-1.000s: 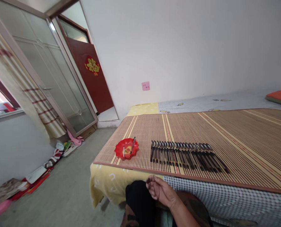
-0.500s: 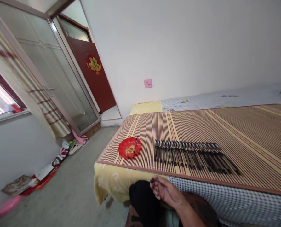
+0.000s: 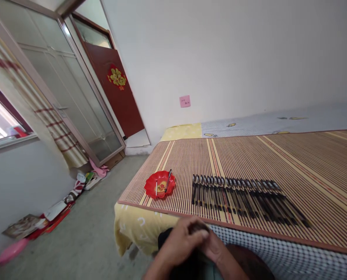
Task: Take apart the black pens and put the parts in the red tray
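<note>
My left hand [image 3: 177,243] and my right hand [image 3: 218,251] meet over my lap at the bottom of the view, just in front of the bed's edge. Their fingers are curled together around a small dark thing [image 3: 199,226] that I cannot make out. On the striped bamboo mat [image 3: 249,155] beyond them lies a long row of dark pens [image 3: 243,193], side by side. A red scalloped dish [image 3: 160,185] sits to the left of the row, with a pen and a thin white stick resting in it.
The mat covers a bed with a yellow and checked sheet [image 3: 138,225]. A grey floor lies to the left, with clutter [image 3: 56,210] along the wall. A glass sliding door [image 3: 71,105] and a dark red door [image 3: 118,93] stand behind.
My left hand has come into view from the lower left and closed onto my right hand, which held the small dark thing alone before. The view has shifted slightly right.
</note>
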Demonstrator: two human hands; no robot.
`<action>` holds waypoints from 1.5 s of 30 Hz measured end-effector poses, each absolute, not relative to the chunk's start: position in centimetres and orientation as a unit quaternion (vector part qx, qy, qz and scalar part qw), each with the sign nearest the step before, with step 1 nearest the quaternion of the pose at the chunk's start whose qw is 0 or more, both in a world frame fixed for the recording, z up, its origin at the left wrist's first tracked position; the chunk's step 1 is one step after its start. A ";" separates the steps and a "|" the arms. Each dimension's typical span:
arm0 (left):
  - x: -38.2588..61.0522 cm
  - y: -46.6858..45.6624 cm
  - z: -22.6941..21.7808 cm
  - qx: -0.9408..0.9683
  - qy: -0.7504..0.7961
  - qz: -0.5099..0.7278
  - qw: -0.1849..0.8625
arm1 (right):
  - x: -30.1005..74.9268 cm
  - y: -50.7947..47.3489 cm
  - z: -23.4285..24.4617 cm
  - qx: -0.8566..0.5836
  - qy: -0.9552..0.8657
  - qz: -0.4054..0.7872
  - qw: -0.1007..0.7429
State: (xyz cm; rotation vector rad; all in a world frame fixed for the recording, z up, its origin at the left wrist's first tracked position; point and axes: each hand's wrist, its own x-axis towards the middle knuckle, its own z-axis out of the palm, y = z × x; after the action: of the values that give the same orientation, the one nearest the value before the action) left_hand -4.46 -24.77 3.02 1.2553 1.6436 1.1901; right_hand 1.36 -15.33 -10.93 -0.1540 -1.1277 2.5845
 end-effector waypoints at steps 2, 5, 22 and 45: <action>-8.4 -24.2 2.4 0.451 0.736 0.446 0.236 | 1.1 -15.5 -10.5 -0.077 -0.367 0.914 0.155; -14.6 -22.3 1.8 0.405 0.827 0.381 0.085 | 1.0 -15.5 -9.8 -0.096 -0.342 0.925 0.137; -24.8 -16.1 -0.8 0.320 0.925 0.196 0.064 | 1.6 -15.4 -9.4 -0.018 -0.455 0.890 0.014; -24.7 -19.9 1.4 0.326 0.919 0.222 -0.011 | 1.8 -15.6 -9.4 -0.029 -0.458 0.889 0.016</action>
State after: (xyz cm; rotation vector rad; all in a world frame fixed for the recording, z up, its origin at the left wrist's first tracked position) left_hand -24.73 -19.88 1.43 1.0315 2.9061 0.7020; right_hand 1.75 -15.61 -9.41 -0.0910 -1.4226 2.7629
